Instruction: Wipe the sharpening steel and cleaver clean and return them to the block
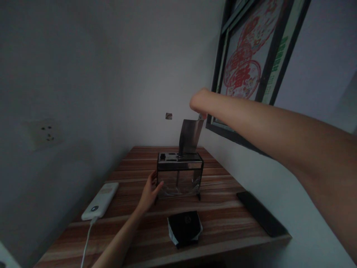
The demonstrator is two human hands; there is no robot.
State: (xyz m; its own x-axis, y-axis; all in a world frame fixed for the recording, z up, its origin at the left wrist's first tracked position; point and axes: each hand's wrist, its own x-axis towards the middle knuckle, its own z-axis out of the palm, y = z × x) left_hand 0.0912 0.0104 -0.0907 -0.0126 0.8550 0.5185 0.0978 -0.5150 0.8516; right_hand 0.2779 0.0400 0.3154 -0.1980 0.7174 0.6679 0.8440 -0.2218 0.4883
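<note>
A knife block with a slotted dark metal top and clear, see-through sides stands on the wooden table. My left hand is around its left end, thumb on the front face and fingers at the side. Above the block, my right hand is closed on the handle of a cleaver. The handle is mostly hidden by the hand. The cleaver's broad blade hangs down, slightly tilted, and its lower corner is at the top slots; I cannot tell how far it is inside.
A white power bank with a cable lies on the table at left. In front of the block is a folded black cloth-like item. A dark phone-like slab lies along the right edge. Walls and a window enclose the table.
</note>
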